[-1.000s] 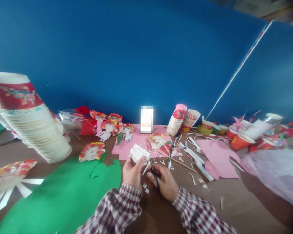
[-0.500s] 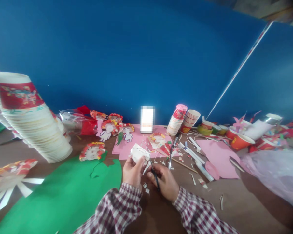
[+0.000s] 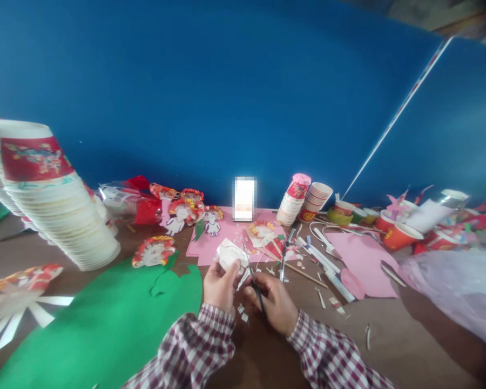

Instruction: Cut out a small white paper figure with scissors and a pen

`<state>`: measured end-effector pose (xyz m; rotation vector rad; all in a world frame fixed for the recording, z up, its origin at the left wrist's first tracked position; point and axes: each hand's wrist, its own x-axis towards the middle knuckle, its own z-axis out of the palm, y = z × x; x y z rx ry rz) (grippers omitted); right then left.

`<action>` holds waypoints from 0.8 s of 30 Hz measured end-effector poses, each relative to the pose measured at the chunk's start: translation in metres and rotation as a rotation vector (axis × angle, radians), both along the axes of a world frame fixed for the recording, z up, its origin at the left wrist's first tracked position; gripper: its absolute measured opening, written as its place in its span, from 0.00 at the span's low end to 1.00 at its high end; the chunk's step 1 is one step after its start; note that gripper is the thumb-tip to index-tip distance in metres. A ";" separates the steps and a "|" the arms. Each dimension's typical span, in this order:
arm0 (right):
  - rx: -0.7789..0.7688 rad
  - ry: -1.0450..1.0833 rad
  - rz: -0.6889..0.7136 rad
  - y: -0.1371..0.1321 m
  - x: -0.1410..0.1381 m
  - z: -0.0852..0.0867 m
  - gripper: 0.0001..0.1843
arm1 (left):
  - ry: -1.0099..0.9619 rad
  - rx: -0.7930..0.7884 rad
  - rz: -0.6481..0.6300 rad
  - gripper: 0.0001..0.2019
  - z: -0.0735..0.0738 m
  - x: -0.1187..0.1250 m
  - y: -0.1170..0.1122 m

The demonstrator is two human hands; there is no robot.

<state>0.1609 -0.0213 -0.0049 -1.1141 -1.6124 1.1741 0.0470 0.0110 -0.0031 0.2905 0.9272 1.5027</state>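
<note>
My left hand [image 3: 221, 286] pinches a piece of white paper [image 3: 228, 254] between thumb and fingers. A pair of scissors [image 3: 258, 294] with dark handles is in my right hand [image 3: 274, 302], its blades pointing up and away along the right side of the paper. A narrow curl of paper hangs between the two hands. Just beyond them lie pink paper sheets [image 3: 206, 253] strewn with small scraps and a ring-shaped cut-out with an orange-yellow rim [image 3: 261, 231]. Small white scraps [image 3: 243, 312] rest on the brown table below the hands.
Tall stacked paper cups [image 3: 65, 221] stand at left behind a green sheet [image 3: 101, 329]. Paper figures [image 3: 180, 216] lie at the back. More cups [image 3: 294, 200], paper strips [image 3: 328, 265], a wooden stick [image 3: 305, 273] and a translucent plastic bag [image 3: 457, 292] occupy the right side.
</note>
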 end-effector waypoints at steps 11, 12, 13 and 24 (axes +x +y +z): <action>-0.023 -0.059 -0.012 0.001 0.005 -0.001 0.09 | 0.027 0.009 -0.033 0.21 -0.002 -0.002 0.002; -0.025 -0.061 -0.012 0.001 0.005 0.000 0.09 | 0.028 0.015 -0.034 0.21 -0.003 -0.002 0.003; -0.026 -0.062 -0.011 0.000 0.005 0.000 0.09 | 0.025 0.021 -0.036 0.22 -0.004 -0.002 0.003; -0.066 -0.084 0.011 0.001 0.010 0.000 0.10 | 0.073 0.023 -0.060 0.22 -0.001 -0.003 0.002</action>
